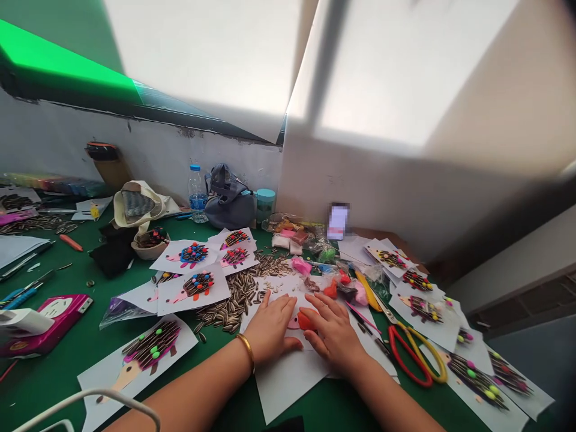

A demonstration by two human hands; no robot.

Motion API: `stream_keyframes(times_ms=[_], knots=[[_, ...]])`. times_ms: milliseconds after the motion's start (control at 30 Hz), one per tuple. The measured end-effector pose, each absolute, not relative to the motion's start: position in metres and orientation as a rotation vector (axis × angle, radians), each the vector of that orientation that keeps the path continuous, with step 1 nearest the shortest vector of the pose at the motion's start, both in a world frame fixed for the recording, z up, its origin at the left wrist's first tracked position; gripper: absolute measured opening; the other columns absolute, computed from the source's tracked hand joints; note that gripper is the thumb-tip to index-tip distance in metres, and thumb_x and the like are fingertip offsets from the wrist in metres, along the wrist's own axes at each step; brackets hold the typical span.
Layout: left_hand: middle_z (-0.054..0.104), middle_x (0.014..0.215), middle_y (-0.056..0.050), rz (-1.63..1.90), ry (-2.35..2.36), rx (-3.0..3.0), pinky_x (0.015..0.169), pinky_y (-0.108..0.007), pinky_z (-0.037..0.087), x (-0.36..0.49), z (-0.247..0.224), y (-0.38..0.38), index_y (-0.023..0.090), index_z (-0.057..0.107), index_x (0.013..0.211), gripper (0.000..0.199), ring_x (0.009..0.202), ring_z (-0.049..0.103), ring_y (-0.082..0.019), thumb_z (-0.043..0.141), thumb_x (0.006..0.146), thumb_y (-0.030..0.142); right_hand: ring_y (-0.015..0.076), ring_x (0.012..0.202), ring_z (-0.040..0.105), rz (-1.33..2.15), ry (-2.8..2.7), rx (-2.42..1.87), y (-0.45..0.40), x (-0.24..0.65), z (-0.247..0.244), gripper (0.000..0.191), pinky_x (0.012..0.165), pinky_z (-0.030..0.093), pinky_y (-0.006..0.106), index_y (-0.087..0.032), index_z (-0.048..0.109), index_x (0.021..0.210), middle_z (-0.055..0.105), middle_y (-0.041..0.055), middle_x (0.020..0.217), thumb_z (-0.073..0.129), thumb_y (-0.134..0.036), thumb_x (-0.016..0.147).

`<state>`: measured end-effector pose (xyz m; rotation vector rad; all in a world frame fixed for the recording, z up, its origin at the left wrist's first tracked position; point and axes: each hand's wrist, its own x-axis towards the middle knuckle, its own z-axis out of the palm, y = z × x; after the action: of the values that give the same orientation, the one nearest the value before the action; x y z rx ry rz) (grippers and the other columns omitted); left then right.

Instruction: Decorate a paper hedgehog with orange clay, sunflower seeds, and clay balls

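Note:
My left hand (273, 327), with a gold bangle at the wrist, lies on a white paper sheet (292, 384). Its fingers are stretched out beside a small pink clay shape (293, 323) that bears a dark dot. My right hand (335, 333) is open too, its fingers spread over a flat piece of orange clay (306, 319) joined to the pink shape. The fingers partly hide the orange piece. Just beyond my left hand, sunflower seeds (240, 297) are heaped. Lumps of coloured clay (330, 289) lie past my right fingertips.
Red-and-yellow-handled scissors (411, 354) lie right of my right hand. Hedgehog pictures of clay and seeds (193, 285) are spread on both sides. Farther back stand a water bottle (197, 195), a grey bag (229, 204) and a phone (338, 221). A magenta power strip (58, 321) sits left.

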<state>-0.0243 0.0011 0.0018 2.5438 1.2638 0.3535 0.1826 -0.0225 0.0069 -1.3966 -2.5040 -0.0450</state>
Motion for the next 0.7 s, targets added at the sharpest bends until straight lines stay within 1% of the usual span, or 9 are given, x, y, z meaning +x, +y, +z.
stream_keyframes(times_ms=[133, 233, 300, 367, 433, 533, 600, 667, 700], knots=[[0.048, 0.143, -0.018, 0.375, 1.256, 2.536, 0.116, -0.059, 0.015, -0.024, 0.001, 0.001, 0.02, 0.038, 0.142, 0.081, 0.136, 0.041, -0.032, 0.067, 0.076, 0.058, 0.0296, 0.136, 0.035, -0.013, -2.515, -1.415, -0.021, 0.182, 0.002, 0.038, 0.104, 0.032, 0.047, -0.033, 0.063, 0.123, 0.044, 0.0011, 0.149, 0.043, -0.05, 0.094], [0.047, 0.144, -0.018, 0.357, 1.268, 2.528, 0.117, -0.059, 0.015, -0.025, 0.001, 0.001, 0.019, 0.037, 0.143, 0.086, 0.136, 0.04, -0.032, 0.069, 0.073, 0.058, 0.0306, 0.136, 0.034, -0.023, -2.494, -1.428, -0.021, 0.185, -0.001, 0.042, 0.103, 0.033, 0.049, -0.031, 0.058, 0.13, 0.042, 0.003, 0.15, 0.043, -0.049, 0.095], [0.047, 0.144, -0.018, 0.353, 1.274, 2.53, 0.117, -0.058, 0.015, -0.025, 0.001, 0.001, 0.019, 0.037, 0.143, 0.086, 0.136, 0.04, -0.032, 0.069, 0.073, 0.058, 0.0317, 0.136, 0.034, -0.014, -2.494, -1.426, -0.02, 0.189, -0.003, 0.043, 0.103, 0.035, 0.051, -0.03, 0.057, 0.13, 0.043, 0.0035, 0.149, 0.043, -0.05, 0.095], [0.048, 0.144, -0.018, 0.348, 1.278, 2.526, 0.117, -0.058, 0.016, -0.024, 0.001, 0.0, 0.02, 0.037, 0.144, 0.086, 0.136, 0.04, -0.032, 0.068, 0.074, 0.058, 0.0313, 0.136, 0.036, 0.01, -2.48, -1.41, -0.019, 0.193, -0.006, 0.043, 0.103, 0.035, 0.051, -0.029, 0.058, 0.129, 0.044, 0.0035, 0.148, 0.041, -0.05, 0.095], [0.048, 0.144, -0.017, 0.346, 1.287, 2.517, 0.117, -0.056, 0.019, -0.023, 0.001, -0.001, 0.02, 0.037, 0.144, 0.083, 0.136, 0.041, -0.031, 0.067, 0.076, 0.057, 0.03, 0.134, 0.039, 0.018, -2.413, -1.396, -0.017, 0.198, -0.01, 0.046, 0.105, 0.036, 0.049, -0.026, 0.053, 0.134, 0.047, 0.0061, 0.146, 0.039, -0.049, 0.096], [0.047, 0.145, -0.014, 0.358, 1.312, 2.521, 0.116, -0.052, 0.025, -0.022, 0.002, 0.0, 0.021, 0.038, 0.143, 0.072, 0.135, 0.042, -0.03, 0.062, 0.082, 0.053, 0.0287, 0.128, 0.045, 0.055, -2.27, -1.413, -0.013, 0.205, -0.016, 0.052, 0.104, 0.039, 0.047, -0.02, 0.044, 0.142, 0.054, 0.011, 0.138, 0.038, -0.047, 0.097], [0.049, 0.143, -0.013, 0.388, 1.385, 2.533, 0.113, -0.048, 0.03, -0.026, 0.006, 0.004, 0.021, 0.042, 0.14, 0.061, 0.132, 0.044, -0.028, 0.057, 0.087, 0.048, 0.0278, 0.123, 0.05, 0.124, -2.217, -1.423, -0.01, 0.209, -0.019, 0.053, 0.101, 0.042, 0.045, -0.019, 0.041, 0.143, 0.058, 0.0121, 0.132, 0.038, -0.046, 0.097], [0.054, 0.135, -0.012, 0.419, 1.564, 2.529, 0.106, -0.045, 0.037, -0.035, 0.015, 0.012, 0.021, 0.049, 0.134, 0.05, 0.126, 0.048, -0.028, 0.052, 0.091, 0.045, 0.0272, 0.12, 0.051, 0.184, -2.197, -1.423, -0.009, 0.21, -0.02, 0.053, 0.1, 0.044, 0.043, -0.019, 0.041, 0.143, 0.06, 0.0124, 0.128, 0.038, -0.046, 0.097], [0.058, 0.128, -0.012, 0.421, 1.71, 2.514, 0.101, -0.045, 0.04, -0.042, 0.02, 0.016, 0.021, 0.054, 0.128, 0.044, 0.12, 0.051, -0.029, 0.051, 0.091, 0.045, 0.0271, 0.12, 0.052, 0.201, -2.191, -1.424, -0.009, 0.211, -0.019, 0.053, 0.1, 0.045, 0.043, -0.019, 0.041, 0.143, 0.06, 0.0124, 0.127, 0.038, -0.046, 0.097]])
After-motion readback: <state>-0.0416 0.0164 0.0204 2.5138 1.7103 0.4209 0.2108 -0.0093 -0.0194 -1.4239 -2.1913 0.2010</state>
